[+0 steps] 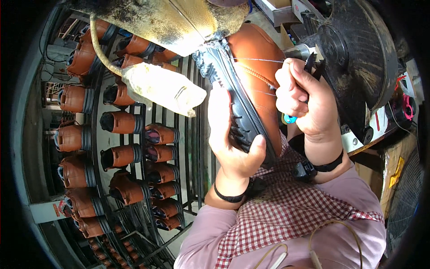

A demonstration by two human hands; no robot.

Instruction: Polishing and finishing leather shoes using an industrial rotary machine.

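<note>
The left hand (233, 143) has its grip closed around a tan leather boot with a black lugged rubber sole (251, 85), thumb pressed on the sole's near end and fingers flat along its left edge. The boot sits high in the centre of the scene, sole turned left, its toe end pushed up under a grimy cream-coloured machine head (179, 22). The right hand (304, 101) is fisted tight around a small tool with a blue end and dark tip (295, 112), touching the boot's leather side where thin pale threads (260, 59) cross the upper.

Room is tight: a large black round wheel (358, 58) stands just right of the right hand, and a plastic-wrapped part (161, 87) hangs just left of the sole. Below the hands lies a red-and-white checked apron (286, 210) over pink sleeves.

No surface carries the boot; both hands hold it up. Far left, a black metal rack (148, 116) holds rows of matching tan boots (121, 157).
</note>
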